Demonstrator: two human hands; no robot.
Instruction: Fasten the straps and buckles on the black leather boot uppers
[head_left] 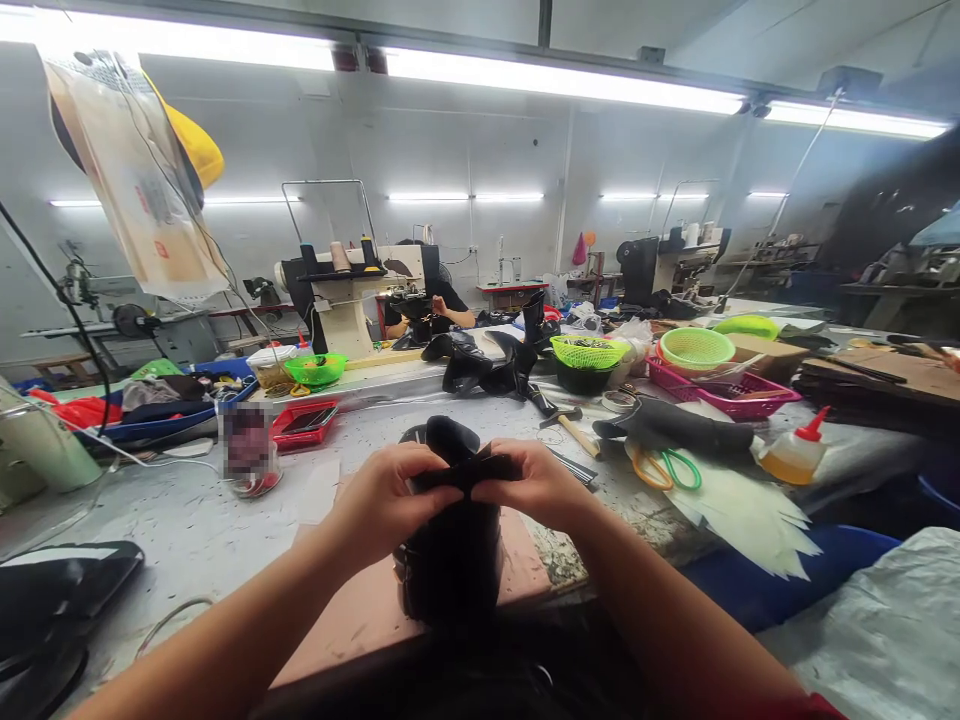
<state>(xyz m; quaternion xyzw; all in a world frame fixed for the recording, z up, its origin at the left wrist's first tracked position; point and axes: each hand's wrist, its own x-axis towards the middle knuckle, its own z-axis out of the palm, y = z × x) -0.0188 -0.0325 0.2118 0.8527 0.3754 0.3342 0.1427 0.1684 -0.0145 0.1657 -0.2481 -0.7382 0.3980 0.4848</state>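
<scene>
Apparently at a step of working the edge of a black piece (474, 470), pinched at both ends, directly above a dark upright form (450, 570) and over a pink sheet (330, 635). Hard to tell whether folding, joining or opening out. As a judgement, calls for an even pinch from both sides and small thumb shifts, without letting the edge slip. Held at one end by the left hand (390, 495), nearly closed, thumb low and fingertips on top. Gripped at the other end by the right hand (551, 485), in a matching pinch, with no wide opening on either side. Beyond the right hand, a hammer (581, 438); farther out to the right, scissors (686, 470) with orange and green handles, then a red-tipped bottle (793, 455). Beyond the left hand, a red tray (285, 440) beside a clear jar (262, 482). Straight ahead, past both hands, black boot-like pieces (469, 365).
</scene>
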